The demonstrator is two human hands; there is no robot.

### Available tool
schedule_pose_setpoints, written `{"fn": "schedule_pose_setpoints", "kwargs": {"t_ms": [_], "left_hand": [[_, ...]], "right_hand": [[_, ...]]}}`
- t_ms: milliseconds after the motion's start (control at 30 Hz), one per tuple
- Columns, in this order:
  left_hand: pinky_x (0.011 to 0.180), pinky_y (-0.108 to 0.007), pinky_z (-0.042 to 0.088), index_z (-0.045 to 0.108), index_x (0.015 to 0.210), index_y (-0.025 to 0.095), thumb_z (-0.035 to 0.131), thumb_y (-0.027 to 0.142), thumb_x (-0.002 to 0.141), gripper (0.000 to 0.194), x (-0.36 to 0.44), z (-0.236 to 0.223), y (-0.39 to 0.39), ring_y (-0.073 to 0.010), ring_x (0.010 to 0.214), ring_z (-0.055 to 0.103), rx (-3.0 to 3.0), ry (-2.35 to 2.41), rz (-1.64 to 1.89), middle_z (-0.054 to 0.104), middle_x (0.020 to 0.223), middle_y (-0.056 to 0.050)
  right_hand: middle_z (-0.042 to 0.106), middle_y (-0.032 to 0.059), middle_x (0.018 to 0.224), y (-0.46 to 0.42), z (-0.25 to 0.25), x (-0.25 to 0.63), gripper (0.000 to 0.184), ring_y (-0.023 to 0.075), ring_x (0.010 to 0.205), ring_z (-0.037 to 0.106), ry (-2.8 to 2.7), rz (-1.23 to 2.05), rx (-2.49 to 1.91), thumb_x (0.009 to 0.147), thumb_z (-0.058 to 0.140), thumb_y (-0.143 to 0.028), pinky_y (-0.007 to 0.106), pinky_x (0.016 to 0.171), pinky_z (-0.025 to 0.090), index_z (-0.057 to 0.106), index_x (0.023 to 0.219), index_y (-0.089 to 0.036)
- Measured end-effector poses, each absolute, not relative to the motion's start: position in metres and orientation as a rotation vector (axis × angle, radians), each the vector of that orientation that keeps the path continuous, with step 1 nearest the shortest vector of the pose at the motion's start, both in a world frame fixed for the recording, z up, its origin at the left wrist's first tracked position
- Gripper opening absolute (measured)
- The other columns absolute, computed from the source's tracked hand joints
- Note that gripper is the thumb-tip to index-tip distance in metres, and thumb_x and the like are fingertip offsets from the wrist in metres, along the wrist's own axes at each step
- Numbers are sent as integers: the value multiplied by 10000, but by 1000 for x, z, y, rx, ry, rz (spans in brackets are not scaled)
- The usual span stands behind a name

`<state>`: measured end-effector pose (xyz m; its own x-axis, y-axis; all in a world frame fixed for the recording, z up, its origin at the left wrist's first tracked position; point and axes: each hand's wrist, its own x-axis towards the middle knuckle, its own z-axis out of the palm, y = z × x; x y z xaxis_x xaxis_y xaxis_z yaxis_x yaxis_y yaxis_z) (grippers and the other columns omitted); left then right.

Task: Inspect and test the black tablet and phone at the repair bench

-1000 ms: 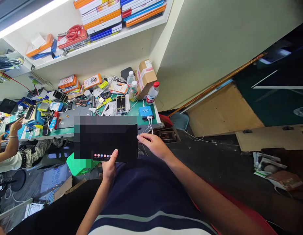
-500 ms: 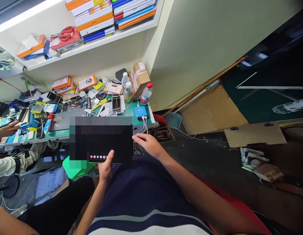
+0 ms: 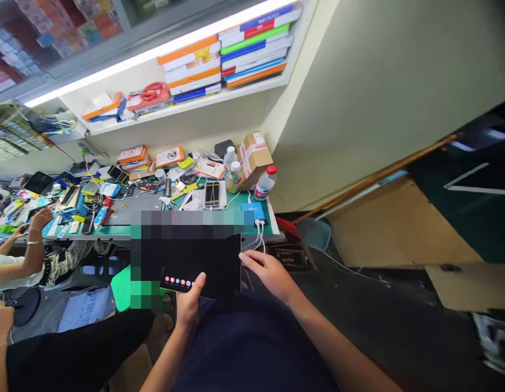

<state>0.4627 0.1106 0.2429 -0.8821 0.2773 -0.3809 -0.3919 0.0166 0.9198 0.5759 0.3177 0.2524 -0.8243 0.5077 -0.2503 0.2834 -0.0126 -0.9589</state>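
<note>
A dark tablet [image 3: 195,258] with a row of small round app icons along its lower edge is held up in front of my body. My left hand [image 3: 189,300] grips its bottom edge, thumb lying over the screen and the other fingers hidden behind. At the right edge, my right hand [image 3: 265,270] has its fingertips on the side of the tablet, pinched together there. Pixelated blocks cover the tablet's upper and left borders. Beyond the tablet is a cluttered green-topped workbench [image 3: 236,206].
On the bench are a blue box with plugged-in cables [image 3: 253,211], a red-capped bottle [image 3: 265,183], a cardboard carton [image 3: 254,158] and a phone [image 3: 212,193]. Stacked cases fill the shelf [image 3: 239,97]. A person's raised hand [image 3: 41,219] is at the left. A green stool [image 3: 122,288] stands below.
My view has shifted up and left, so the bench, tablet and hands appear lower and further right. Both hands keep their places on the tablet. The other person's hand at the left has risen.
</note>
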Motion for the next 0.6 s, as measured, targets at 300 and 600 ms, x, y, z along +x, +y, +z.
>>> {"fn": "schedule_pose_setpoints", "kwargs": {"t_ms": [300, 600], "left_hand": [[1081, -525, 507, 791, 974, 148, 917, 532, 696, 490, 475, 239, 108, -359, 1113, 708, -126, 1926, 1829, 783, 1053, -118], [1148, -577, 444, 787, 964, 190, 931, 513, 681, 452, 495, 237, 128, -372, 1162, 684, -191, 1842, 1946, 791, 1010, -98]], "right_hand": [[753, 66, 922, 325, 244, 579, 528, 315, 965, 678, -2119, 1997, -870, 890, 577, -711, 401, 930, 522, 774, 909, -221], [798, 82, 1092, 349, 239, 574, 591, 396, 1158, 705, -2083, 2024, -972, 788, 597, -801, 502, 1082, 538, 814, 953, -276]]}}
